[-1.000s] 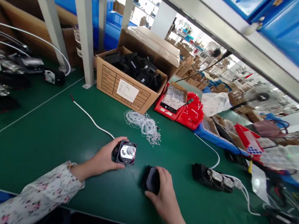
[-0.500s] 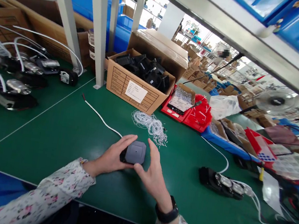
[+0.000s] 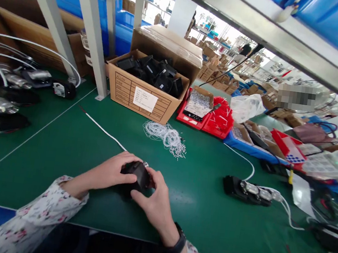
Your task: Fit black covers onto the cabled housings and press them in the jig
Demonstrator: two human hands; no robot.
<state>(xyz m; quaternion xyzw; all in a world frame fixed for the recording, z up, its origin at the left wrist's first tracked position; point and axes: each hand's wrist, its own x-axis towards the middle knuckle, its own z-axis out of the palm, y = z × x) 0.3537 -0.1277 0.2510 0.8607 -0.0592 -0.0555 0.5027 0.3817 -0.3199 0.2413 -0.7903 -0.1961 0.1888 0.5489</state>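
A small black housing [image 3: 141, 175] stands tilted on the green worktop, between my hands. My left hand [image 3: 109, 172] curls round its left side, thumb across the near face. From the right, my right hand [image 3: 156, 203] holds it with thumb and fingers, and a bit of shiny metal shows at its upper edge. A white cable [image 3: 106, 132] with a dark end runs away to the upper left from beside my left hand. Beyond the hands lies a tangle of thin white strands with many short white pieces [image 3: 176, 147].
A cardboard box [image 3: 116, 88] of black parts stands behind, beside red bins [image 3: 217, 126] and a blue tray [image 3: 247, 148]. Black units with metal fittings and white cables lie left [image 3: 0, 121] and right [image 3: 249, 191]. A metal shelf frame [image 3: 90, 29] rises at the back left.
The housing has been turned: its flat grey face, which faced up, is no longer seen and an angled black side shows. The left thumb has moved onto the near face; the view has shifted.
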